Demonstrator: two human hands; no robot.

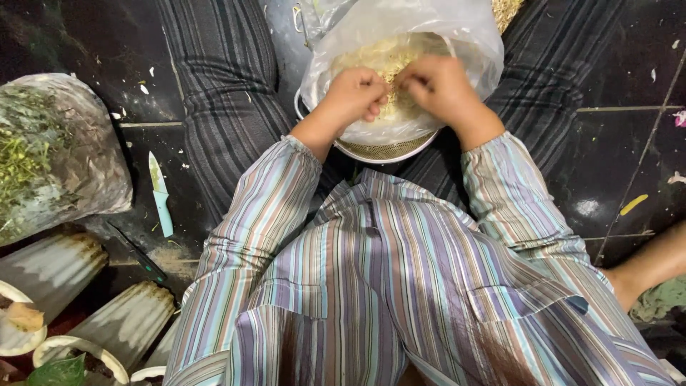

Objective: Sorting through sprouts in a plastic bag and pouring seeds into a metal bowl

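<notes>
I sit on a dark tiled floor with a round metal colander [386, 150] between my legs. A clear plastic bag [457, 28] full of pale bean sprouts [379, 57] lies in it. My left hand [354, 93] and my right hand [439, 86] are both inside the bag's mouth, fingers pinched on sprouts near the middle. The fingertips almost touch each other. My striped sleeves cover both forearms.
A light-green knife [161, 196] lies on the floor to the left. Beside it a dark-handled knife [136, 254]. A plastic bag of green leaves [50, 157] sits far left. Several ribbed pots [128, 322] stand at lower left. A bare foot [650, 264] shows at right.
</notes>
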